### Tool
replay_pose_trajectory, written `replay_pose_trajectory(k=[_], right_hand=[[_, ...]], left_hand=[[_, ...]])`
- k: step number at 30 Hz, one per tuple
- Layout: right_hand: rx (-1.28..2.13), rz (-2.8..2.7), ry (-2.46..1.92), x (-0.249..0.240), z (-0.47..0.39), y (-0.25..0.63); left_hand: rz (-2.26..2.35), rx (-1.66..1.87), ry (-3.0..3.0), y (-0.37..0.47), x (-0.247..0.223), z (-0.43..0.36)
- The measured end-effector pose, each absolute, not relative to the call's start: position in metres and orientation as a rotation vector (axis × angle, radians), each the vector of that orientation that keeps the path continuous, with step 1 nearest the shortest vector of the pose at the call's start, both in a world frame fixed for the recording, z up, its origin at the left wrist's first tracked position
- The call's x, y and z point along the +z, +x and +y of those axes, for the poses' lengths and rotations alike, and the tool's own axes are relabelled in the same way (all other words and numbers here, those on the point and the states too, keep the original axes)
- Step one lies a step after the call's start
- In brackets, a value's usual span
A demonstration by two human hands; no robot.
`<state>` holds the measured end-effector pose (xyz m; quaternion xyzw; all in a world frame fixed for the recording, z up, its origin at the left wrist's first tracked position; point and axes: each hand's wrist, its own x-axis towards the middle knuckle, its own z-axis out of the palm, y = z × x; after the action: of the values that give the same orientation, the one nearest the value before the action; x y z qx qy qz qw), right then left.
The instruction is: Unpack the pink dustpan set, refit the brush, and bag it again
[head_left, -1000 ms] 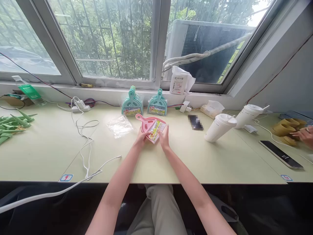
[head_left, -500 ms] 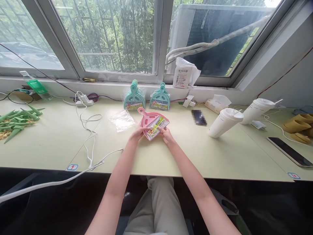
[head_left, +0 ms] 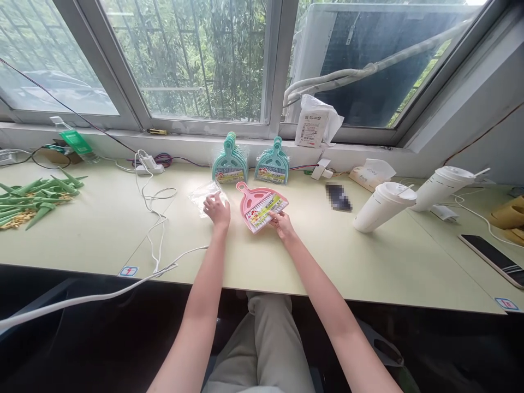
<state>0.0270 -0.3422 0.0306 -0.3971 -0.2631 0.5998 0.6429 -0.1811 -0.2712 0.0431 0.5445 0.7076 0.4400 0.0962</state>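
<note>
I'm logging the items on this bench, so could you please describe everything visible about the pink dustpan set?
The pink dustpan set looks like moulded plastic: a small pan with a looped handle pointing up-left toward the window, pale bristles and a colourful printed card across its front. It lies flat on the table, in front of two teal stacks. The right hand touches its near edge; the left hand does not.

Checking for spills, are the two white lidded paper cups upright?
Cannot tell. Both white lidded paper cups look tilted, with no spill visible.
</note>
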Motion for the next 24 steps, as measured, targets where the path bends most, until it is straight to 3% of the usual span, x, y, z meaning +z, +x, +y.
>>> replay_pose_trajectory(k=[5,17,24], right_hand=[[1.372,-0.590,-0.909,0.033,-0.342,0.031],[1.449,-0.526,-1.020,0.033,-0.335,0.064],[1.372,-0.594,-1.015,0.030,-0.336,0.072]], left_hand=[[2.098,0.716,1.965,-0.185,0.035,-0.270],[1.719,0.609,2.352,-0.155,0.026,-0.279],[1.902,0.634,2.135,-0.161,0.034,-0.276]])
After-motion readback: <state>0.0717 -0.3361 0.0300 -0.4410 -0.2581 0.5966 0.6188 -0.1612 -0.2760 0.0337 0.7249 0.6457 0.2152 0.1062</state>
